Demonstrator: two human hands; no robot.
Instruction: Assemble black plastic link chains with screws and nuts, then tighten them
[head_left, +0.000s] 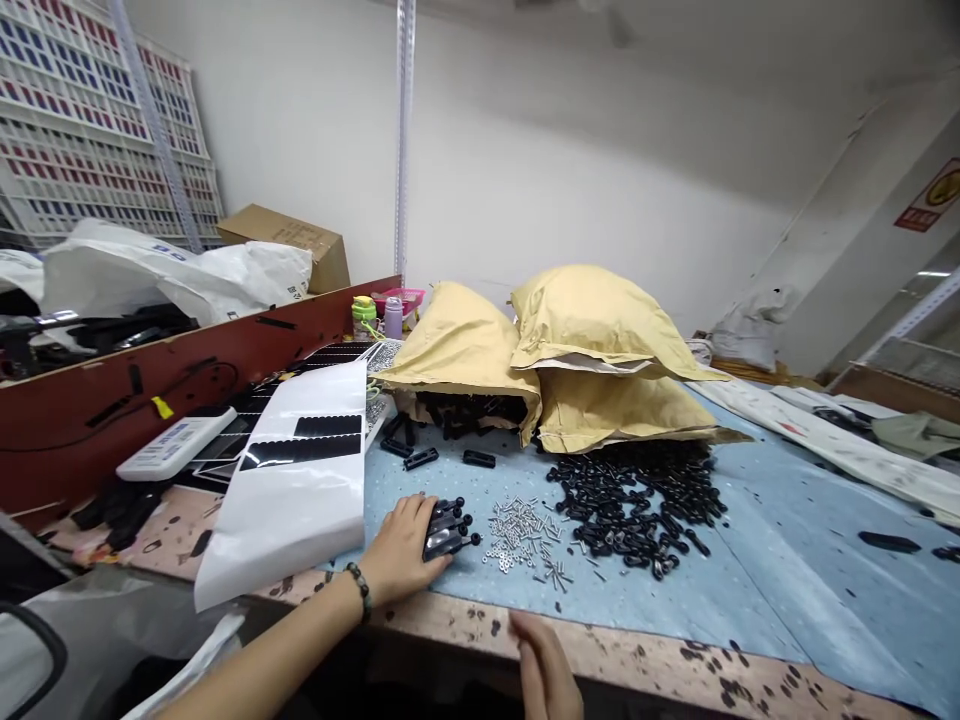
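- Head view: the left hand, a beaded bracelet at its wrist, is clasped over a row of black parts, whose round ends jut out to its right.
- The right hand is well apart from the left, at the table's front edge; whether its fingers are spread or closed I cannot tell.
- Just right of the left hand, silver screws lie scattered on the blue sheet.
- Past the screws, farther right of the left hand and beyond the right, spreads a heap of small black pieces.
- Beyond the left hand lie a few loose black pieces.
- Behind those, yellow sacks bar the way farther back; the nearest to the left hand gapes, dark contents showing.
- Near the left hand on its left, a white sheet with black strips crowds the space and droops over the front edge.
- Past this sheet, farther left, are a white printed slab and a red-brown board closing off that side.
- Far beyond the left hand, a green bottle and a purple bottle stand beside the open sack.
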